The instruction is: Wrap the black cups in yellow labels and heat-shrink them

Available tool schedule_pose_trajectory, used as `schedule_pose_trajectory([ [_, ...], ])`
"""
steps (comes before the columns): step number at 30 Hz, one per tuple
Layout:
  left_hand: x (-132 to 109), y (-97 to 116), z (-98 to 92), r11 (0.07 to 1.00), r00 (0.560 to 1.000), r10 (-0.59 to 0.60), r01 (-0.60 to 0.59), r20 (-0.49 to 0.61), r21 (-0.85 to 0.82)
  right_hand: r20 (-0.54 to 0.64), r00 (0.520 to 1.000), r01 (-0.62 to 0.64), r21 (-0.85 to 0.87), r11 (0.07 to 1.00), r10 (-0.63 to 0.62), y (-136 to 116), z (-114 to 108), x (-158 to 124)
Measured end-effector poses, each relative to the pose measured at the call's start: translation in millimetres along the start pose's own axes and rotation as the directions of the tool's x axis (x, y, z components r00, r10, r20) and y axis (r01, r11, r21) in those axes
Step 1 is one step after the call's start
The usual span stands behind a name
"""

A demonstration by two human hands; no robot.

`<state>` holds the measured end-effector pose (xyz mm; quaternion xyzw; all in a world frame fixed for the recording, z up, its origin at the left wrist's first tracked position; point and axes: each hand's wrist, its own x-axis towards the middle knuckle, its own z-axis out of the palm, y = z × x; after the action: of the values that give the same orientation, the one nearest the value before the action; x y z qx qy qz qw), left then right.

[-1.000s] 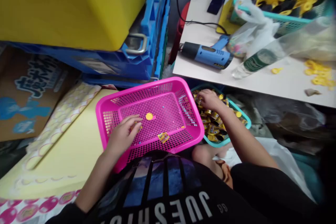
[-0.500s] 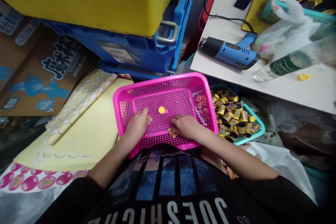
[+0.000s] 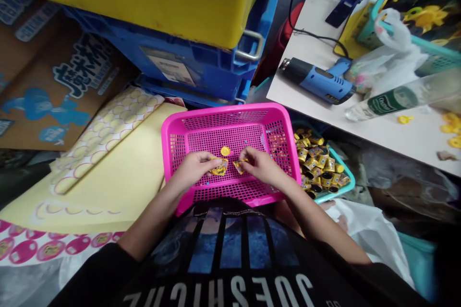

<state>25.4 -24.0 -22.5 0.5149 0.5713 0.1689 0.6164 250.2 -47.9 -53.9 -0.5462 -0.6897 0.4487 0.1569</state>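
The left hand (image 3: 194, 169) and the right hand (image 3: 260, 165) are held close together over a pink plastic basket (image 3: 230, 111), but they are not touching. A small yellow packet (image 3: 219, 168) is pinched in the left hand, and a second yellow packet (image 3: 239, 167) is pinched in the right hand. A small gap is seen between the two packets. Both packets are held low in the basket, but whether they are touching its floor cannot be told.

The floor of the basket is full of little square holes. A round yellow disc (image 3: 225, 151) is lying on it, just past the packets. The basket is resting on the person's lap.

Just to the right of the pink basket, a teal basket (image 3: 340, 183) is seen. It is filled with a heap of yellow and black packets (image 3: 317, 163). A white plastic bag (image 3: 370, 235) is lying near it.

Farther off, a white table (image 3: 360, 136) is seen. A blue heat gun (image 3: 324, 84) and a clear bottle with a green label (image 3: 392, 103) are lying on it, and a few yellow bits (image 3: 452, 129) are scattered near its edge. To the left, a big yellow bin (image 3: 126, 0) is stacked on blue crates (image 3: 180, 72), and a cardboard box (image 3: 54, 76) is leaning beside a pale yellow sheet (image 3: 97, 201).
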Motion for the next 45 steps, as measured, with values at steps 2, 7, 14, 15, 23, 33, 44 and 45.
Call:
schedule_pose_trajectory([
  [2, -3.3, 7.4, 2.4, 0.992, 0.999, 0.003, -0.007, -0.038, -0.127, -0.059, 0.998, 0.027, 0.083, 0.996, -0.022, -7.3, -3.9, 4.1],
  [7, -8.0, 17.1, 9.0, 0.987, 0.981, 0.121, -0.134, -0.149, -0.085, -0.249, 0.966, 0.138, 0.274, 0.952, -0.069, -34.9, -4.8, 10.2],
  [14, -13.6, 16.3, 16.1, 0.963, 0.909, 0.248, -0.270, -0.336, -0.017, -0.074, 0.996, 0.021, 0.734, 0.679, 0.050, -52.7, 10.0, 8.6],
  [15, -14.3, 16.4, 16.7, 0.966, 0.910, 0.237, -0.259, -0.342, -0.021, -0.090, 0.994, 0.029, 0.740, 0.672, 0.056, -53.3, 11.8, 8.3],
  [23, -12.3, 19.9, 18.2, 0.901, 0.986, 0.111, -0.154, -0.127, -0.405, -0.365, 0.920, 0.114, 0.595, 0.795, 0.141, -48.9, 21.5, 5.5],
  [33, -16.4, 27.7, 12.7, 0.851, 0.999, 0.003, -0.028, -0.049, -0.525, -0.219, 0.961, 0.117, 0.877, 0.466, 0.171, -40.5, 36.0, 4.2],
  [44, -8.6, 6.6, -15.5, 0.977, 0.926, 0.151, -0.194, -0.346, -0.091, -0.358, 0.919, -0.108, 0.169, 0.980, 0.163, -15.0, -9.6, 12.8],
  [45, -6.5, 2.0, -17.1, 0.983, 0.942, 0.165, -0.180, -0.292, -0.027, -0.294, 0.940, -0.182, 0.001, 0.983, 0.174, -13.4, -8.4, 15.5],
])
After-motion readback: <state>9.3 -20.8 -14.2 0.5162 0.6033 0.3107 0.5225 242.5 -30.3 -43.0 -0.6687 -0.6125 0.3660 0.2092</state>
